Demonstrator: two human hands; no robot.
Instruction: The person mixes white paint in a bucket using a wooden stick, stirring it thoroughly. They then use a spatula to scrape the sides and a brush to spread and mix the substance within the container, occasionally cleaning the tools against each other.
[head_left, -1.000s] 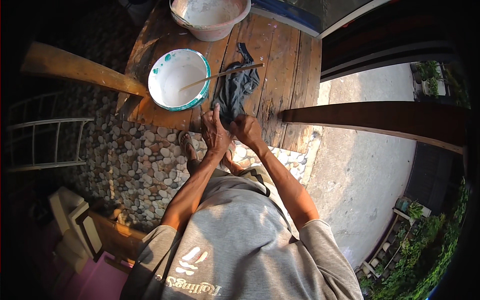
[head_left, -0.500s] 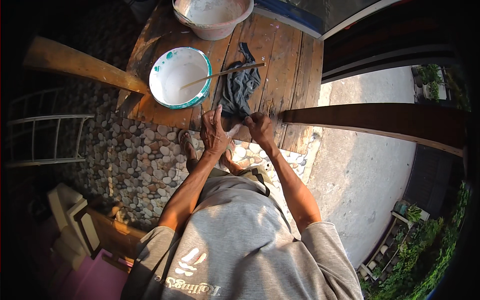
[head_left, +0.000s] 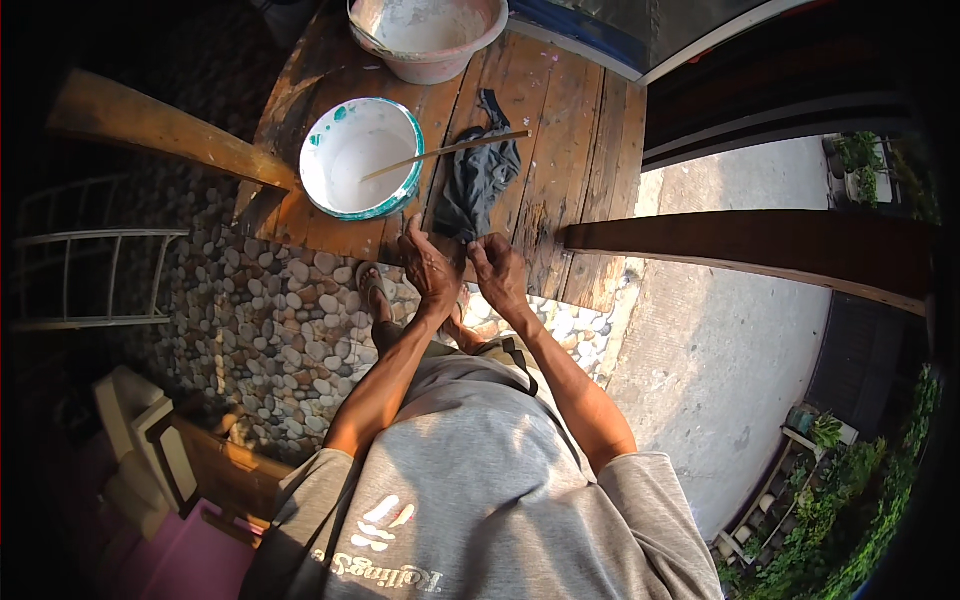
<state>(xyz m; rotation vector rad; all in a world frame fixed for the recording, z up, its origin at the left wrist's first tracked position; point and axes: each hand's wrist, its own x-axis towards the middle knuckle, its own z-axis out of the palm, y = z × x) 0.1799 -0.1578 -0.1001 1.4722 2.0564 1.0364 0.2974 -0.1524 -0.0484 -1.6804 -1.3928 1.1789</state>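
Observation:
At the near edge of the worn wooden tabletop [head_left: 563,120], my left hand [head_left: 430,267] has its thumb raised and its fingers curled; what they hold is hidden. Just right of it, my right hand [head_left: 500,268] is pinched on the near end of a crumpled dark cloth [head_left: 477,182]. The cloth lies on the planks and reaches toward the far side. A white bucket [head_left: 335,160] with a teal rim stands left of it, with a thin stick [head_left: 440,151] leaning out across the cloth.
A pale stained basin [head_left: 425,65] stands at the back. Wooden beams [head_left: 730,243] extend from both sides of the table. A metal ladder-like frame [head_left: 100,235] is at left, above pebbled paving [head_left: 250,330]. Concrete paving [head_left: 710,380] and plants [head_left: 860,500] are at right; pink furniture [head_left: 190,545] is lower left.
My right hand moved right half a second ago and is now back leftward, nearer my left hand. The cloth's near end shifted with it. My left hand has moved only slightly.

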